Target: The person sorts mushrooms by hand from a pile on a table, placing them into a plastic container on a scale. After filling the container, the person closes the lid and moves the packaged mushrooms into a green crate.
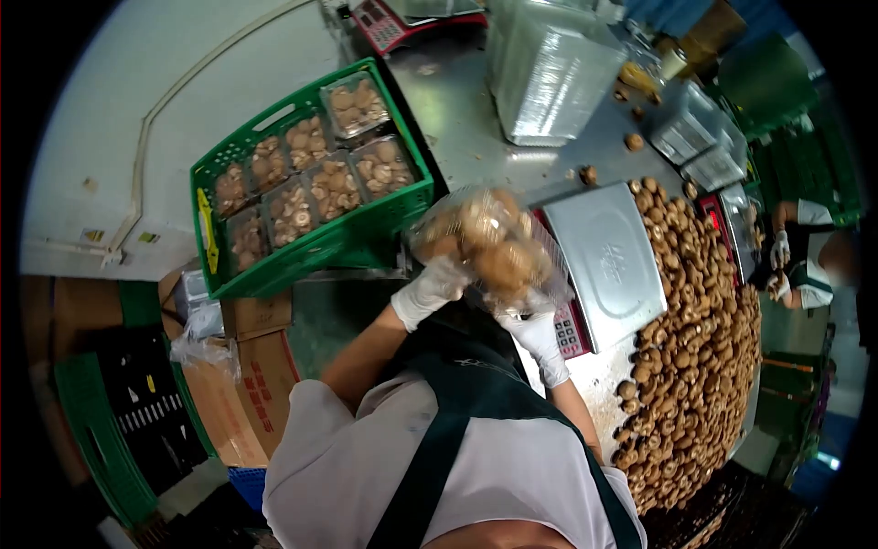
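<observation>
A clear plastic box of brown mushrooms (pixel 494 240) is held up in front of my chest, slightly blurred. My left hand (pixel 430 291), in a white glove, grips the box at its left lower side. At its lower right edge, my gloved right hand (pixel 533 331) has its fingers closed on the box. Just right of the box lies a scale with a bare metal plate (pixel 605 265) and a red keypad (pixel 569 331). To the left, a green crate (pixel 315 240) holds several filled mushroom boxes (pixel 334 188).
A large mushroom heap (pixel 690 357) covers the table's right side. Stacked empty trays (pixel 549 78) stand at the back, beside loose mushrooms. Another red scale (pixel 389 26) is at the far edge. A co-worker's gloved hands (pixel 779 252) show at far right. Cardboard boxes (pixel 261 398) stand lower left.
</observation>
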`<act>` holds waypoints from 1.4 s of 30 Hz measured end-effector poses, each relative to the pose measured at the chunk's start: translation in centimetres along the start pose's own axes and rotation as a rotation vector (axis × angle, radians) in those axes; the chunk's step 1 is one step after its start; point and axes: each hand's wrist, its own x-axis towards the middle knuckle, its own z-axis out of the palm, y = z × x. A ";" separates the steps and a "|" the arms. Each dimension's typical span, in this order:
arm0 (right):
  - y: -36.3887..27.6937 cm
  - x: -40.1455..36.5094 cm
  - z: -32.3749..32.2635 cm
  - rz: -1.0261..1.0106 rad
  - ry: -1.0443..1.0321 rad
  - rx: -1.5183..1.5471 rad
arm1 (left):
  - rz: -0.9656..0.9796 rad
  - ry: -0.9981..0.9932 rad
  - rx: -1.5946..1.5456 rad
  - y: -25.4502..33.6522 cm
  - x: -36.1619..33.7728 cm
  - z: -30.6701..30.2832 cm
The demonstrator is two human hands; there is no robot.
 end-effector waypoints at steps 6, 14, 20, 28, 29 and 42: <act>-0.7 2.3 3.7 0.185 -0.187 0.174 | -0.051 0.720 -0.052 6.3 -0.3 -2.7; 1.1 2.5 1.2 0.336 -0.153 -0.064 | 0.101 1.058 0.242 22.2 -1.1 -16.3; -0.2 2.3 0.0 0.399 -0.023 -0.110 | -0.526 1.332 1.590 24.8 1.8 -31.4; 0.4 -0.9 -3.1 0.413 0.234 -0.087 | -0.055 1.304 1.998 22.6 13.3 -26.9; 0.7 -1.5 -3.5 0.410 0.264 -0.083 | 0.169 1.151 2.009 22.0 15.9 -26.0; -0.3 -8.8 -5.8 0.465 0.558 -0.092 | 0.407 -0.083 2.429 12.4 34.6 0.2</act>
